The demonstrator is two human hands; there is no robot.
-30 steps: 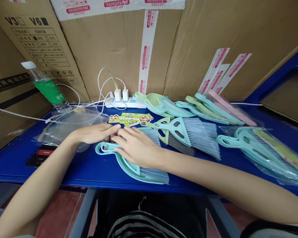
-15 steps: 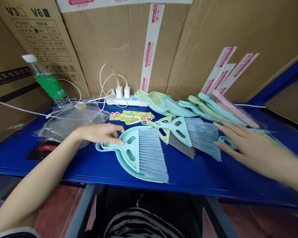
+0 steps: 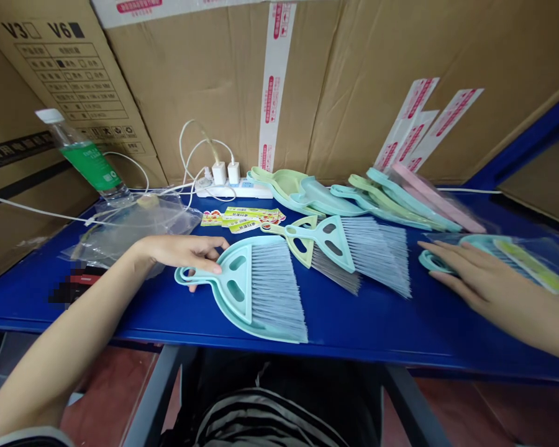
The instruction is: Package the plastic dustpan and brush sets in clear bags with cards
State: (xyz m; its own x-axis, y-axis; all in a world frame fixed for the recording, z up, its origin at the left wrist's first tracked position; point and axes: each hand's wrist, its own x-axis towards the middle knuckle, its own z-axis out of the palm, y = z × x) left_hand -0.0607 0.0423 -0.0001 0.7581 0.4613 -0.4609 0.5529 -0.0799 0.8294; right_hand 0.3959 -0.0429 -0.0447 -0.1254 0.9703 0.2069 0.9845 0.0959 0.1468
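Note:
My left hand (image 3: 193, 253) pinches the handles of a turquoise hand brush (image 3: 240, 285) and the matching dustpan (image 3: 223, 305) beneath it. The brush lies inside the pan, its blue-grey bristles pointing right. My right hand (image 3: 470, 270) rests with stretched fingers over a turquoise brush-and-dustpan set in a clear bag (image 3: 489, 242) at the right. Its handle loop (image 3: 432, 262) shows by the fingertips; whether they touch it I cannot tell. Between the hands lie another turquoise brush (image 3: 336, 244) and a light green brush (image 3: 302, 251), partly overlapping.
Behind the brushes lie several dustpans: a green one (image 3: 289, 186), turquoise ones (image 3: 330, 197) and a pink one (image 3: 440, 198). Yellow labels (image 3: 245, 217) lie before a power strip (image 3: 256, 190). At left are plastic bags (image 3: 121, 233) and a bottle (image 3: 90, 161). Cardboard (image 3: 205, 81) stands behind.
My right hand has moved slightly right and down over the bagged set, more of which now shows. The left hand keeps its hold on the brush and dustpan. The view has shifted a little.

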